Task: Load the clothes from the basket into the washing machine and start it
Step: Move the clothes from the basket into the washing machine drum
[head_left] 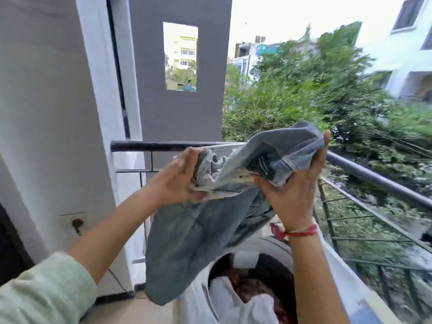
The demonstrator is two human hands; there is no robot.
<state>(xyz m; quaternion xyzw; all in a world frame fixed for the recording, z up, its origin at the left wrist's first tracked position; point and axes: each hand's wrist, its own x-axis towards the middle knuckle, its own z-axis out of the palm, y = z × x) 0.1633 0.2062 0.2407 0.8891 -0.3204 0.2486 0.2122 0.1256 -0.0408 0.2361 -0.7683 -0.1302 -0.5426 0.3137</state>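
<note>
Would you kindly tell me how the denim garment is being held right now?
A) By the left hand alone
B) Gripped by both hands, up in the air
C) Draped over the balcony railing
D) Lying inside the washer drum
B: the left hand and right hand both grip the bunched denim garment, which hangs free beside the washing machine.

Pale green left sleeve (pixel 42 288), red thread (pixel 302 232) on right wrist, ring (pixel 176 157) on left hand (pixel 175 183).
</note>
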